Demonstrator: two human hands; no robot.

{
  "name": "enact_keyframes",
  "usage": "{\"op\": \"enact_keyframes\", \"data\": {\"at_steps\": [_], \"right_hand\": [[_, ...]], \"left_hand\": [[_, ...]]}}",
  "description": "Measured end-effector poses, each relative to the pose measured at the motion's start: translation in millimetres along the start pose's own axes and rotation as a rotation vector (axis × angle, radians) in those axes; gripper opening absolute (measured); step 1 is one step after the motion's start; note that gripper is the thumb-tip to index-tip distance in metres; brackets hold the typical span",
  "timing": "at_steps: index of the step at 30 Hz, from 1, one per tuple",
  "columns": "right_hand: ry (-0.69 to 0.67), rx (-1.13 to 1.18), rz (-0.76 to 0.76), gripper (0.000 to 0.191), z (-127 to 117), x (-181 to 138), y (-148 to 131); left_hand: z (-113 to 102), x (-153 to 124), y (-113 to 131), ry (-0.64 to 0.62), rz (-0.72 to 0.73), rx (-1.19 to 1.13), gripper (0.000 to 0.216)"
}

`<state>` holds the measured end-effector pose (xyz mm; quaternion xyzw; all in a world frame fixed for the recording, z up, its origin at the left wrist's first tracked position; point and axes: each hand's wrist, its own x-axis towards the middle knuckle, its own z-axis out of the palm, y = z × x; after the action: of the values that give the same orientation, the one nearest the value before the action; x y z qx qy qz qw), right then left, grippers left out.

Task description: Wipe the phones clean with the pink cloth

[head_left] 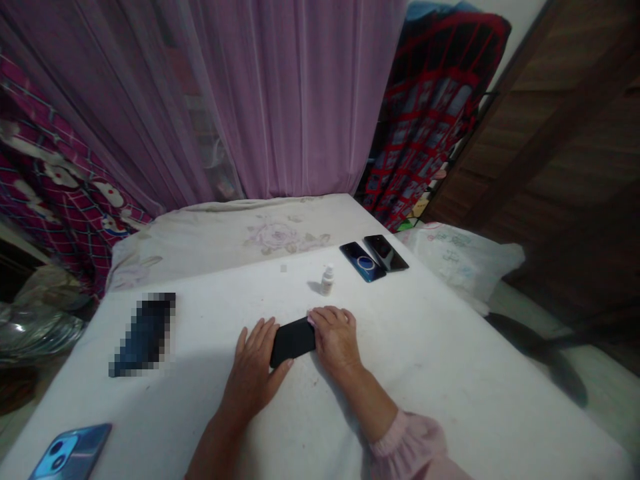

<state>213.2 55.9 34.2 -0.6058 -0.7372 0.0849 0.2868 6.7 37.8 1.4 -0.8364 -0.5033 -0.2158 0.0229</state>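
Observation:
A black phone (pixel 293 341) lies flat on the white table (pixel 440 360) in front of me. My left hand (pixel 255 365) rests flat at its left end, fingers stretched out, thumb along its near edge. My right hand (pixel 335 335) lies on its right end, fingers curled down over a bit of pale cloth that I can barely make out. A small white bottle (pixel 327 279) stands upright just beyond my right hand.
Two dark phones (pixel 374 257) lie side by side at the far right. A blurred dark object (pixel 145 333) sits at the left, and a blue phone (pixel 70 453) shows its camera side at the near left corner. A white bag (pixel 460 260) hangs off the right edge.

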Motion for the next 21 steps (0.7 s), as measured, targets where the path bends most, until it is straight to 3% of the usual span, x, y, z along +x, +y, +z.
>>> {"op": "enact_keyframes", "data": {"at_steps": [6,16,21], "right_hand": [[-0.115,0.044,-0.149,0.033,10,-1,-28],[0.014,-0.047,0.004,0.035,-3,-1,6],[-0.009,-0.044,-0.038,0.033,7,-2,-9]], "left_hand": [[1,0,0,-0.008,-0.01,-0.004,0.058],[0,-1,0,0.004,0.004,-0.004,0.058],[0,0,0,0.003,0.005,0.002,0.058]]}}
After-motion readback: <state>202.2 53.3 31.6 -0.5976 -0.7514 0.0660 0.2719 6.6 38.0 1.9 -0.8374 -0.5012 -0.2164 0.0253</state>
